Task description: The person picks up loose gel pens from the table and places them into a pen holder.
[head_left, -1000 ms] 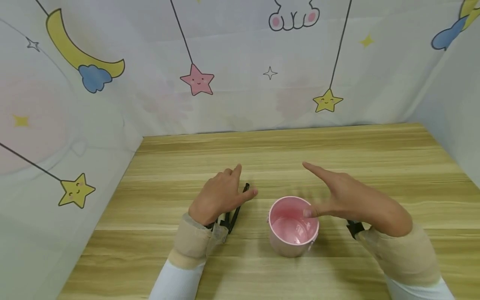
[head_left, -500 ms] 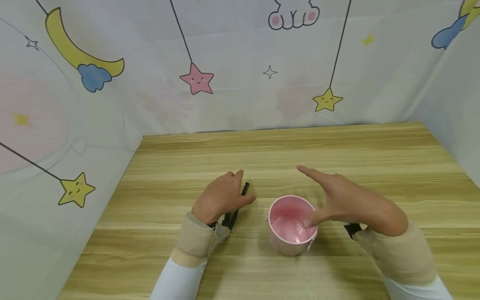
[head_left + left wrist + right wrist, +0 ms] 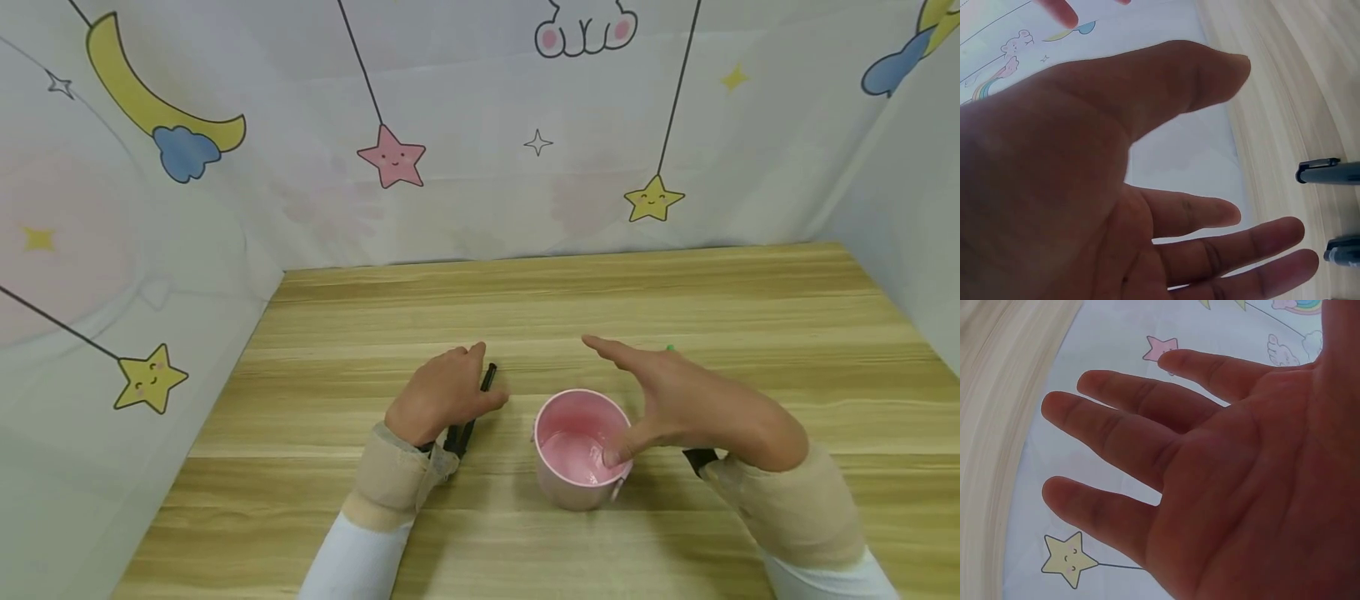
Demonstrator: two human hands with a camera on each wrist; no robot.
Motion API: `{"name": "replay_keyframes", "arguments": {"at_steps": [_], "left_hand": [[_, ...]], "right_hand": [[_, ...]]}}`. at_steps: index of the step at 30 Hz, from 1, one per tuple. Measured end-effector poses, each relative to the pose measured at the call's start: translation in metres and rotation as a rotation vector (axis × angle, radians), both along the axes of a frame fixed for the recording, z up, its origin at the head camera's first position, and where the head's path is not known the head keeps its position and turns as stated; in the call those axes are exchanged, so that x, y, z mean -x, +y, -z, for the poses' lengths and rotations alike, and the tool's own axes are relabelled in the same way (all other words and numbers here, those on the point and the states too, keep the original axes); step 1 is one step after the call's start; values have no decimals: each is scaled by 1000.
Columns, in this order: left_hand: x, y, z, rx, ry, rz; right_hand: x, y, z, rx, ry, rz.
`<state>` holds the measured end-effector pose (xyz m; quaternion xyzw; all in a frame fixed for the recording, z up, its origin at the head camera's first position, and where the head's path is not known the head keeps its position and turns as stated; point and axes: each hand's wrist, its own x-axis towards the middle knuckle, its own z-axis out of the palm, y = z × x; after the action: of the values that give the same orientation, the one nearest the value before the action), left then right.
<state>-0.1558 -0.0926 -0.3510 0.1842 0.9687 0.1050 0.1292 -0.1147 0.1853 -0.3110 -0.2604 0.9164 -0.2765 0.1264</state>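
Palm down, my left hand (image 3: pixel 438 396) hovers on the left with fingers extended and thumb apart, holding nothing. Black pens lie beneath it, partly hidden by the hand and wrist; in the left wrist view two capped ends show, an upper pen (image 3: pixel 1335 173) and a lower pen (image 3: pixel 1344 252). A pink bucket (image 3: pixel 572 493) stands upright to the right, its inside showing only a shiny pink bottom. My right hand (image 3: pixel 675 396) is spread beside and above it, with nothing in its grasp; the thumb overlaps the bucket's opening in the head view. The right wrist view shows the bare palm.
A small green tip (image 3: pixel 671 347) peeks out behind my right hand. The wood-grain table (image 3: pixel 360 321) meets a white cloth backdrop (image 3: pixel 480 208) with printed stars and moons at the back, and similar cloth hangs on both sides.
My right hand has drifted slightly left, and the green tip behind it has come into view. My left hand has lowered a little toward the pens. The bucket stays in place.
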Motion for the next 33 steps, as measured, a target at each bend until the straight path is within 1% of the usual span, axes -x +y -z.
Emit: {"name": "replay_keyframes", "arguments": {"at_steps": [4,9,13,17,24,30,33], "left_hand": [[0,0,2,7,0,2],[0,1,4,13,25,22],[0,3,5,18,39,35],[1,4,6,22,36,38],[3,6,10,29,23,34],[4,7,16,41,44,47],[4,8,18,48,58,50]], "right_hand": [[-1,-2,0,4,-22,-6],[-1,-4,3,28,-60,-28],[-2,-6,5,33,-59,-47],[-3,-8,6,32,-62,-65],[-3,-11,8,-6,-81,-59],[-4,-14,7,-2,-111,-57],[-5,-15,7,2,-107,-66]]}}
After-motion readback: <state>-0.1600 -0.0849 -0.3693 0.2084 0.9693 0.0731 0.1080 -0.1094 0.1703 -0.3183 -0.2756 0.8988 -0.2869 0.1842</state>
